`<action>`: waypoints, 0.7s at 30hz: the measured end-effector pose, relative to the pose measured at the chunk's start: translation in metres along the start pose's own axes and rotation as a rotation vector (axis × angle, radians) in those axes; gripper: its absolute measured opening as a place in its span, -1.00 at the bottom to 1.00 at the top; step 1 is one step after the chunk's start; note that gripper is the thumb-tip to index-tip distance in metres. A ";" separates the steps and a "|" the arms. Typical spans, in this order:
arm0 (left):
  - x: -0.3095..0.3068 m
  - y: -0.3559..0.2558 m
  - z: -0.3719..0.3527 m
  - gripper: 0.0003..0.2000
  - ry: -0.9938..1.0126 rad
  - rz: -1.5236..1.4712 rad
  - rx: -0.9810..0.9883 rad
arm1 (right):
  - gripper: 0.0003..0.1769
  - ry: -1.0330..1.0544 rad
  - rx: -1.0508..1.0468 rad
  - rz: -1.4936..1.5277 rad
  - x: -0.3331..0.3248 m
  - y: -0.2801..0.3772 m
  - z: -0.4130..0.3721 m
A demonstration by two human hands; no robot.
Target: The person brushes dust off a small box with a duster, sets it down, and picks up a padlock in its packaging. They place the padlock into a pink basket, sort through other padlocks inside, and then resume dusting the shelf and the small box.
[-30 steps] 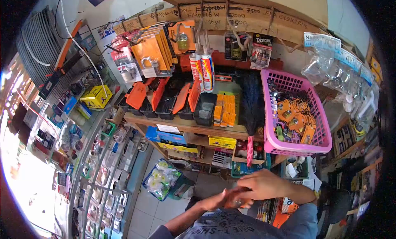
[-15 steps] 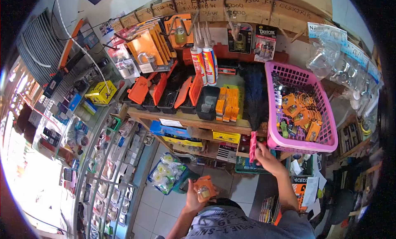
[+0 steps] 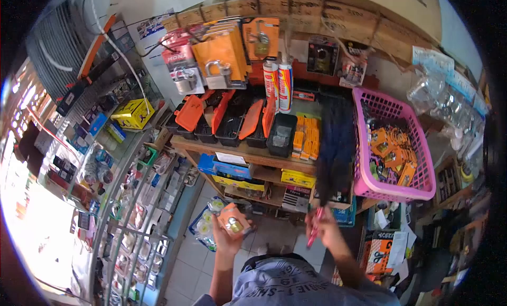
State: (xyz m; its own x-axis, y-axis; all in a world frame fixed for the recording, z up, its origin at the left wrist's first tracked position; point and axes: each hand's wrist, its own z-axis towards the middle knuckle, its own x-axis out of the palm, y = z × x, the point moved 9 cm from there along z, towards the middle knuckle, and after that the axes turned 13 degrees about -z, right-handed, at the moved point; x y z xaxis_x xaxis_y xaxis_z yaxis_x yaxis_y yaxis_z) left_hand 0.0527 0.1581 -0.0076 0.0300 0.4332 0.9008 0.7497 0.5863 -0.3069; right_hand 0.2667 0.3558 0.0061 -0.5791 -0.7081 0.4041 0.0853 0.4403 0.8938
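My left hand [image 3: 227, 241] is closed on a padlock [image 3: 233, 221] in an orange card pack, held up in front of my body. My right hand [image 3: 328, 231] grips the pink handle of a duster [image 3: 334, 153]. Its dark bristles are smeared by motion and rise in front of the shelf, just left of the pink basket [image 3: 393, 192]. Several orange-carded padlocks [image 3: 388, 147] and other small packs lie inside that basket.
A wooden shelf [image 3: 237, 152] carries black bins with orange lids [image 3: 190, 113], small orange boxes [image 3: 306, 137] and two sealant tubes [image 3: 277, 87]. Carded padlocks [image 3: 219, 52] hang above. A glass display case [image 3: 127, 211] stands left; a blue basket [image 3: 203, 227] is on the floor.
The duster has come up off the shelf with my right hand, which moved down and left. My left hand has shifted left and up with the padlock. The camera view has shifted slightly.
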 end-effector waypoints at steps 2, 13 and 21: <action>0.018 -0.017 0.009 -0.30 0.073 -0.108 0.033 | -0.77 -0.014 0.001 -0.191 0.005 -0.027 -0.018; 0.020 -0.060 0.051 -0.35 0.486 -0.259 0.078 | -0.64 0.184 0.436 -0.802 0.069 -0.099 -0.040; -0.007 -0.108 0.030 -0.40 0.207 -0.249 0.226 | -0.52 0.487 0.124 -1.027 0.115 -0.088 0.010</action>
State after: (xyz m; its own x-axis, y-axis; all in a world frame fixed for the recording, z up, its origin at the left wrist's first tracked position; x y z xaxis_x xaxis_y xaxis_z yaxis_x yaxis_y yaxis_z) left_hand -0.0483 0.1126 0.0094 0.0153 0.1251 0.9920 0.5871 0.8020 -0.1102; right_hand 0.1844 0.2406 -0.0280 0.0491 -0.8919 -0.4495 -0.3429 -0.4378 0.8311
